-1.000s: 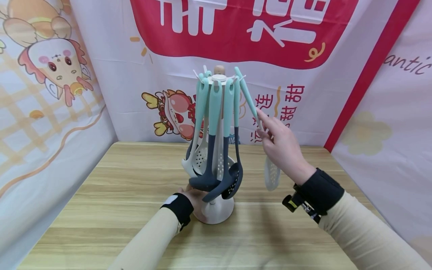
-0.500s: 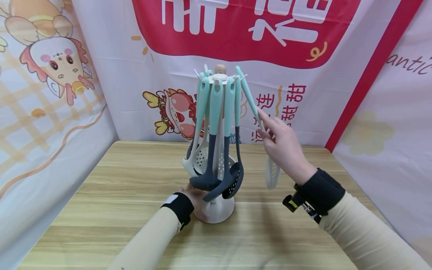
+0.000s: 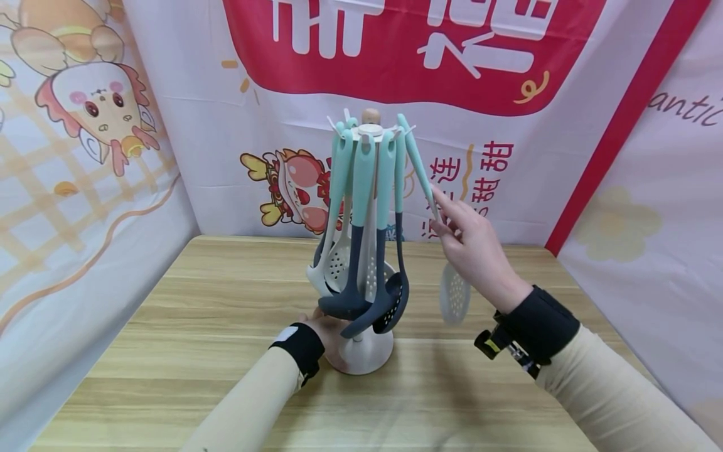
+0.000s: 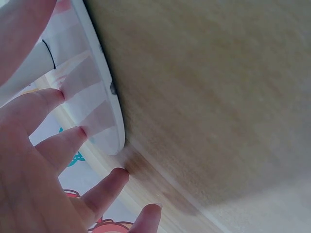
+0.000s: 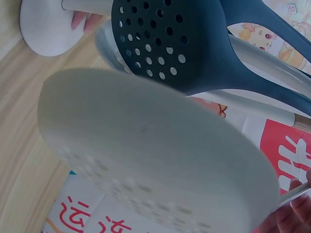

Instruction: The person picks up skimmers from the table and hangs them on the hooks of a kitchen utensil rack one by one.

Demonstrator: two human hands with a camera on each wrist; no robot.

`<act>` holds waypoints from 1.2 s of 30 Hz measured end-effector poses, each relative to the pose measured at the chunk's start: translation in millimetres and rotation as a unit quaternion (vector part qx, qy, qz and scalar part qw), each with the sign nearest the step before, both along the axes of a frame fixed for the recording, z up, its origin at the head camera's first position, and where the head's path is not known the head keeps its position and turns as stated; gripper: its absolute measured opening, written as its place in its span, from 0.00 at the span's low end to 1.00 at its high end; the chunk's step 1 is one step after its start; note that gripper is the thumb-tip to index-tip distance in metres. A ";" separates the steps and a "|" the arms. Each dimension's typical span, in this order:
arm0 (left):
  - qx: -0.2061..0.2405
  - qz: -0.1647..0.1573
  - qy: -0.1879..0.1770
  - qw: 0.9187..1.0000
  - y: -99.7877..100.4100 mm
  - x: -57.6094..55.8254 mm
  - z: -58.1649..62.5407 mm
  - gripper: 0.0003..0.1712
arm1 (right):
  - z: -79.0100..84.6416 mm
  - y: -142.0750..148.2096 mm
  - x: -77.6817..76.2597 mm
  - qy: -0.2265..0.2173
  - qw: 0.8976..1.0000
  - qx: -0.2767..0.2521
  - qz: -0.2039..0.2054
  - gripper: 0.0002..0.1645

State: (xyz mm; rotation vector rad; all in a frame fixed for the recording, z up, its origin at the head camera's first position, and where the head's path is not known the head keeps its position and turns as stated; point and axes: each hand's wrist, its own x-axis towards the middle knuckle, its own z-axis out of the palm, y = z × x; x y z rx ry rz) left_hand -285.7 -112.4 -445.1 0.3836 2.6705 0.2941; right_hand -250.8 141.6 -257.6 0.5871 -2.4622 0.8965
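A white rotating utensil stand [image 3: 369,356] with a wooden knob stands mid-table, hung with mint-handled kitchen utensils. My right hand [image 3: 479,252] pinches the shaft of a pale skimmer [image 3: 454,296] on the stand's right side. Its mint handle leans in so that the top overlaps a hook [image 3: 410,128]. Up close in the right wrist view, the skimmer's perforated bowl [image 5: 146,126] hides part of a navy slotted spoon [image 5: 204,34]. My left hand [image 3: 327,331] is low at the stand; in the left wrist view its spread fingers [image 4: 51,99] reach to the round base [image 4: 99,119].
A navy ladle [image 3: 343,306], a navy turner [image 3: 367,317] and a white slotted utensil [image 3: 337,263] hang close together over the base. The wooden table [image 3: 226,295] meets printed cloth walls [image 3: 209,157] at the back and sides.
The skimmer's bowl turns edge-on and then back to show its holes, while the right hand keeps its pinch. The left hand stays at the base. The head view shifts slightly.
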 end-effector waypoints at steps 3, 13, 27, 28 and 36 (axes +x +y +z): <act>-0.004 -0.002 0.003 1.000 0.4 0.4 -0.3 0.50 | -1.5 -0.3 -1.0 -0.007 1.000 -0.007 0.004 0.38; -0.021 -0.004 0.015 1.000 1.7 0.0 -3.3 0.50 | -4.8 -4.5 -0.6 -0.022 0.999 -0.036 0.027 0.37; -0.015 -0.010 0.006 1.000 3.5 8.8 11.1 0.49 | -4.4 -3.8 1.6 -0.041 0.997 -0.052 0.039 0.37; -0.015 -0.015 0.006 1.000 4.1 12.2 16.1 0.49 | -3.9 -3.6 2.2 -0.043 0.997 -0.053 0.038 0.37; -0.031 -0.034 -0.011 0.999 6.8 23.7 34.4 0.44 | -3.9 -3.5 4.6 -0.007 1.000 -0.022 0.016 0.37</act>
